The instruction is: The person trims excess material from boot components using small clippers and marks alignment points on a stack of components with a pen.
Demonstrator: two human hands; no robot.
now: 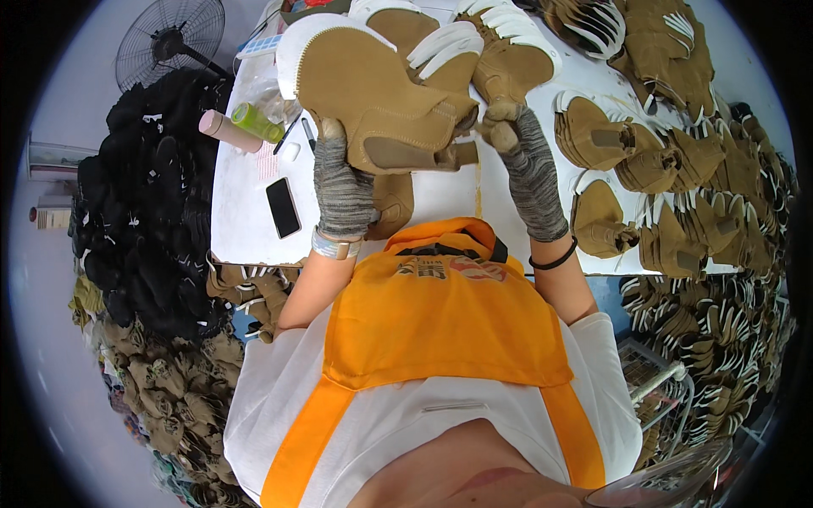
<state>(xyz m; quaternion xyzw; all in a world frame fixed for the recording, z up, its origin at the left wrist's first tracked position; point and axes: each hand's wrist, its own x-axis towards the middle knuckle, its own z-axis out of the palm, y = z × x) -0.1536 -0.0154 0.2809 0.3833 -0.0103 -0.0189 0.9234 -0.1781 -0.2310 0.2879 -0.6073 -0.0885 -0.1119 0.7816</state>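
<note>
Both my hands wear grey knitted gloves. My left hand (341, 182) grips the lower left edge of a tan suede glove piece with white backing (368, 93), held up above the white table (246, 212). My right hand (532, 165) pinches the right end of the same piece, near its strap. Behind it lie more tan and white glove pieces (500, 51). I wear an orange apron over a white shirt.
A black phone (283, 207), a green bottle (257, 123) and a pink cylinder (229, 131) lie on the table's left. Stacks of tan glove pieces (677, 169) crowd the right side. A heap of black gloves (152, 203) and a fan (169, 38) are at left.
</note>
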